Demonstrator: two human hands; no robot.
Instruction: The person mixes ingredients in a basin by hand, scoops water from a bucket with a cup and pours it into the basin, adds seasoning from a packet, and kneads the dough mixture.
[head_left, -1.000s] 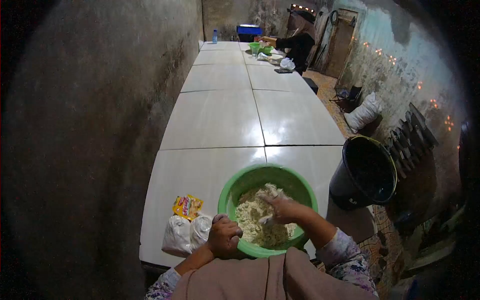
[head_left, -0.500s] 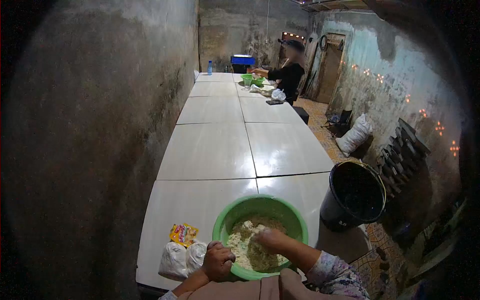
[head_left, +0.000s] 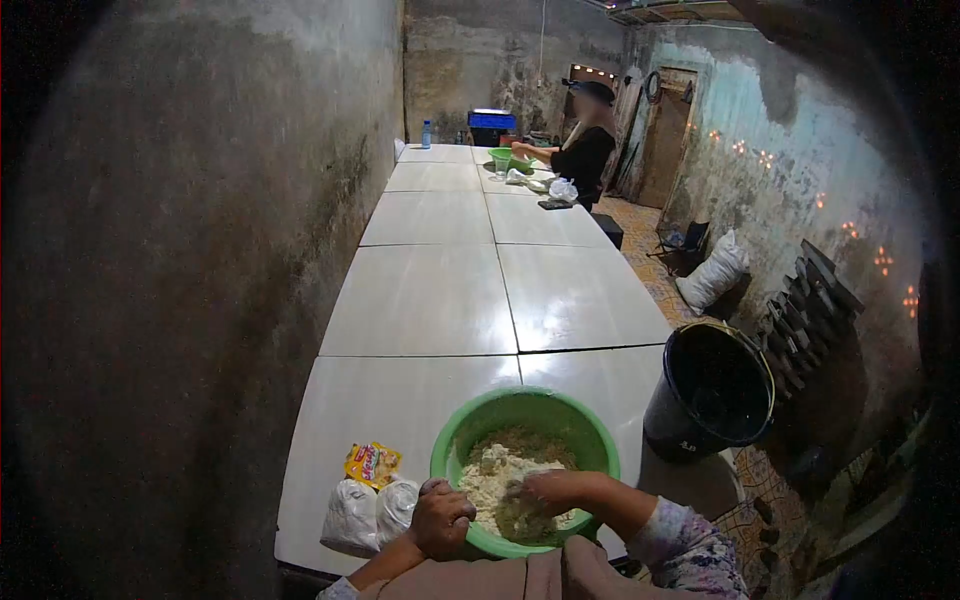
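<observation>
A green basin [head_left: 590, 430] stands at the near end of the table, holding a pale, crumbly flour mixture [head_left: 490, 480] with a browner patch around it. My left hand [head_left: 442, 518] is closed over the basin's left rim. Inside the basin, my right hand [head_left: 545, 493] has its fingers down in the mixture; the fingertips are partly hidden by it. Left of the basin lie two knotted plastic bags of white powder [head_left: 350, 515]. Just behind them is a yellow sachet [head_left: 373, 464].
A black bucket [head_left: 690, 400] stands at the table's right edge. Along the long white-tiled table [head_left: 420, 300], a person in dark clothes [head_left: 588, 150] works at another green basin [head_left: 520, 163]. A white sack [head_left: 715, 272] rests on the floor. A bare wall [head_left: 220, 250] runs along the left.
My right hand has shifted slightly down and toward me within the mixture. My left hand stays on the rim. The whole view has drifted slightly.
</observation>
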